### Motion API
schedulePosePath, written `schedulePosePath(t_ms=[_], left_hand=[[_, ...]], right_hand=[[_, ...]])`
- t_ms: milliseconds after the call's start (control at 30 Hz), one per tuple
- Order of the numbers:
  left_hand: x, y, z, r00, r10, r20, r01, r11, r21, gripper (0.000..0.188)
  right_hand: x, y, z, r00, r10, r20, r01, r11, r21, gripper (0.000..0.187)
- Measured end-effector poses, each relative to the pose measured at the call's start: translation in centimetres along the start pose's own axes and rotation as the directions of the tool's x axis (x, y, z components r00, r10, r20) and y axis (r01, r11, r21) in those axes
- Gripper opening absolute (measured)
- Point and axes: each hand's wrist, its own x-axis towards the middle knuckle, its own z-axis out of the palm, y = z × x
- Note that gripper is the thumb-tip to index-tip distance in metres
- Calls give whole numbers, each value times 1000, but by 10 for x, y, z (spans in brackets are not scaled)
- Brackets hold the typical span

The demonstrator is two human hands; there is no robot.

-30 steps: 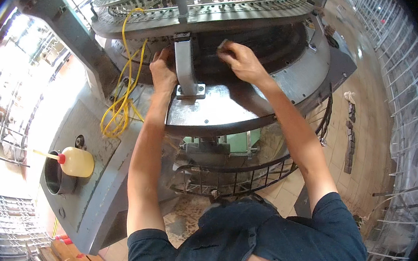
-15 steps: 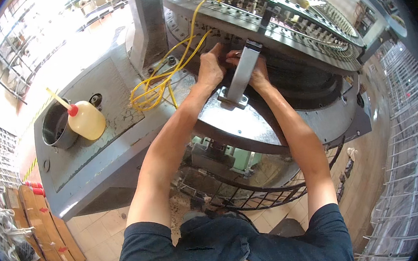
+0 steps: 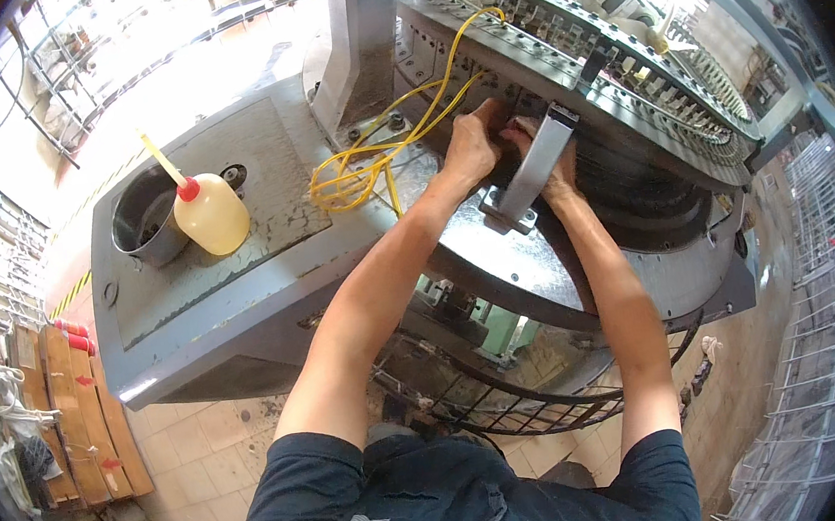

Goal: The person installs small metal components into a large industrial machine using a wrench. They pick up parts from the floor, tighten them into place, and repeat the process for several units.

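circular machine (image 3: 642, 189), ahead and rightward, is reached into by two outstretched arms (image 3: 625, 296). behind its grey post (image 3: 539, 166) the right hand (image 3: 562, 176) is partly hidden; to the post's left, the left hand (image 3: 470, 151) is angled inward. what either grip holds cannot be told.

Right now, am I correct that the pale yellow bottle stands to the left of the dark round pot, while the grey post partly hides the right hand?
Not quite: the head view shows the pale yellow bottle to the right of the dark round pot, not to its left. The grey post does partly hide the right hand.
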Motion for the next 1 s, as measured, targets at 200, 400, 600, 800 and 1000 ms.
schedulePosePath(t_ms=[200,400,600,800,1000], left_hand=[[1,4,-2,999,22,-35,-18,994,104,30],[-4,23,-44,983,-60,172,-20,903,429,33],[-21,38,-102,832,74,550,-381,797,470,43],[-27,25,-106,910,192,368,-350,832,431,35],[-25,19,-108,952,-78,297,-53,911,410,32]], right_hand=[[-3,21,-3,997,27,66,-20,995,-96,25],[1,45,0,953,-293,83,302,944,-132,24],[-2,41,1,962,-261,83,273,904,-328,19],[-3,35,6,977,-184,104,202,958,-204,16],[-6,34,11,996,-92,-6,92,996,-7,15]])
